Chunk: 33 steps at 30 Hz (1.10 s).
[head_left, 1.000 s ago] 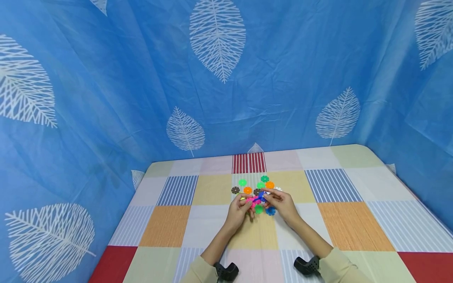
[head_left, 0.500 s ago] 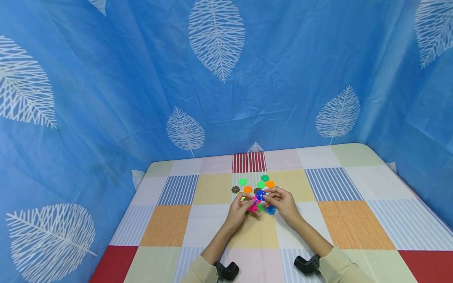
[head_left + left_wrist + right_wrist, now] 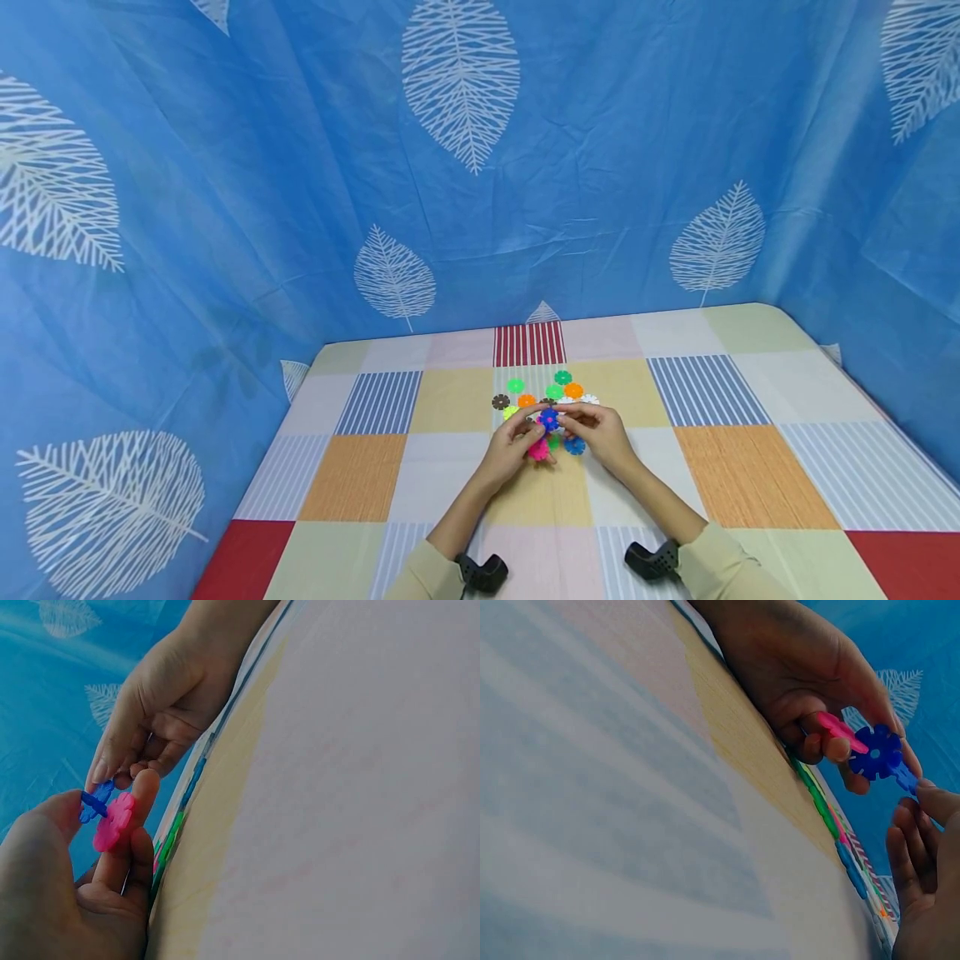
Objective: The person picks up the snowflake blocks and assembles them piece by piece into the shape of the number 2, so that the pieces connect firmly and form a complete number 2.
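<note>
Several slotted plastic snowflake discs with notched rims are linked together between my two hands, above the table. A pink disc [image 3: 114, 822] slots into a blue disc [image 3: 875, 752], and a second blue disc [image 3: 904, 780] joins it at an angle. My left hand [image 3: 504, 454] pinches the linked piece, its thumb and forefinger at the blue and the pink disc hanging below. From the other side, my right hand [image 3: 604, 437] pinches the second blue disc between thumb and fingertips. Fingers partly cover the joints.
Loose discs lie behind and under the hands, among them a brown disc [image 3: 501, 402], an orange disc [image 3: 573, 391], a green disc [image 3: 562, 377] and a blue loose disc [image 3: 575, 447]. A patchwork cloth [image 3: 438, 475] covers the table; blue leaf-print curtains [image 3: 600, 167] enclose it.
The hands have drawn closer together, and the linked discs have turned so the blue faces the head camera and the pink hangs lower. The loose discs on the table stay put.
</note>
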Each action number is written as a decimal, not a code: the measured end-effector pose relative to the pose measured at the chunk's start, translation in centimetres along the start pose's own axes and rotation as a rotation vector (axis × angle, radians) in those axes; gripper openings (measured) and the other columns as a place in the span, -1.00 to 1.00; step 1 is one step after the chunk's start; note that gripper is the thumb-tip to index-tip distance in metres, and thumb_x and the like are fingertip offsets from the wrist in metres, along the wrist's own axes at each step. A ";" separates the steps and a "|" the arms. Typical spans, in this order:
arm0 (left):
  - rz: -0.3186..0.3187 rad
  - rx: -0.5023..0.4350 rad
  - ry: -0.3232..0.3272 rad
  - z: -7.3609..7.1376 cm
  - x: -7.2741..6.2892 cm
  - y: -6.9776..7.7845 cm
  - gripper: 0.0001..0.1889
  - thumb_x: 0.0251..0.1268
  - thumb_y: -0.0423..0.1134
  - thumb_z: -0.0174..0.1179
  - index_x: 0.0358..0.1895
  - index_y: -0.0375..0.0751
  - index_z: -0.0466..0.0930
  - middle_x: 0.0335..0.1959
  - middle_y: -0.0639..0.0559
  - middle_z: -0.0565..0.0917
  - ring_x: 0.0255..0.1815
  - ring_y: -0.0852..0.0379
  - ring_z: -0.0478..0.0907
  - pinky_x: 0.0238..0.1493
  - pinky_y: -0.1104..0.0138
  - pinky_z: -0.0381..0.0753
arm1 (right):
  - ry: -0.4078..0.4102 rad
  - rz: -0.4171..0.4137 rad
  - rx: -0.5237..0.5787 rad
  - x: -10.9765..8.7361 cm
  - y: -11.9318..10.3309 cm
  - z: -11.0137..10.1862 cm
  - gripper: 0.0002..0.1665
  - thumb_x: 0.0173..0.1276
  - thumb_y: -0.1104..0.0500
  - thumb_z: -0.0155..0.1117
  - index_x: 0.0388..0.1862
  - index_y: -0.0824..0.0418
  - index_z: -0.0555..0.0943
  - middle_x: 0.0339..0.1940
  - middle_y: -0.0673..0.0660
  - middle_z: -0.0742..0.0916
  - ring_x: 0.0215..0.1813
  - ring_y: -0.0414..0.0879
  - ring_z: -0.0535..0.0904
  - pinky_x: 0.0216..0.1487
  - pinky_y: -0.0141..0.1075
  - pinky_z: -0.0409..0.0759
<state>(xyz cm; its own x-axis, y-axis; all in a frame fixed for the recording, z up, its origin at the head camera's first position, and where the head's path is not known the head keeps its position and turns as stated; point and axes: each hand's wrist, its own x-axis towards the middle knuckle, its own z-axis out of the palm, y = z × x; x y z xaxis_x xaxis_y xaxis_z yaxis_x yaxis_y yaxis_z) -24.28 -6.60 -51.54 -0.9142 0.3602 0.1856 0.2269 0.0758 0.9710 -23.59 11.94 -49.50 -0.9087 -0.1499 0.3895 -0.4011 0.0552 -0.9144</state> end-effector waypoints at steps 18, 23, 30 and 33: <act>-0.074 -0.226 0.160 0.0 -0.6 2.0 -0.71 0.39 -0.36 -0.02 0.09 -0.46 0.35 -0.38 -0.28 0.51 -0.76 0.21 0.44 -0.73 0.46 0.44 | 0.029 -0.099 -0.755 0.2 3.6 -0.9 -0.71 -0.03 0.13 0.50 -0.29 0.18 0.72 -0.37 0.04 0.60 -0.29 -0.07 0.35 -0.25 -0.20 0.33; -0.079 -0.214 0.202 0.0 -0.6 2.1 -0.77 0.35 -0.36 0.04 -0.02 -0.42 0.44 -0.35 -0.01 0.49 -0.78 0.26 0.36 -0.78 0.45 0.44 | 0.039 -0.091 -0.655 0.3 3.7 -0.8 -0.71 -0.06 0.20 0.52 -0.34 0.18 0.63 -0.43 -0.02 0.60 -0.33 -0.13 0.37 -0.28 -0.26 0.38; -0.103 -0.191 0.244 0.1 -0.6 2.4 -0.77 0.31 -0.35 0.09 -0.05 -0.42 0.54 -0.31 -0.01 0.51 -0.79 0.30 0.32 -0.83 0.47 0.41 | 0.083 -0.063 -0.299 0.4 3.4 -0.4 -0.80 0.06 0.28 0.43 -0.33 0.20 0.59 -0.53 -0.01 0.60 -0.52 -0.25 0.46 -0.53 -0.45 0.48; -0.095 -0.173 0.245 0.2 -0.6 2.5 -0.77 0.31 -0.35 0.09 -0.05 -0.43 0.55 -0.29 -0.02 0.51 -0.78 0.29 0.32 -0.83 0.47 0.40 | 0.076 -0.042 -0.171 0.3 3.1 -0.2 -0.85 0.11 0.31 0.38 -0.32 0.27 0.62 -0.50 0.09 0.65 -0.51 -0.16 0.55 -0.48 -0.40 0.56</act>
<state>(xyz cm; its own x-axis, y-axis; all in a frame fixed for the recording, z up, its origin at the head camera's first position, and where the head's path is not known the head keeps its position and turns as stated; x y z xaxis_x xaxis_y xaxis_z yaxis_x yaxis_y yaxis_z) -23.11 -6.49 -49.29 -0.9871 0.1223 0.1032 0.0954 -0.0685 0.9931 -25.14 12.30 -52.17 -0.8944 -0.0812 0.4398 -0.4465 0.2185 -0.8677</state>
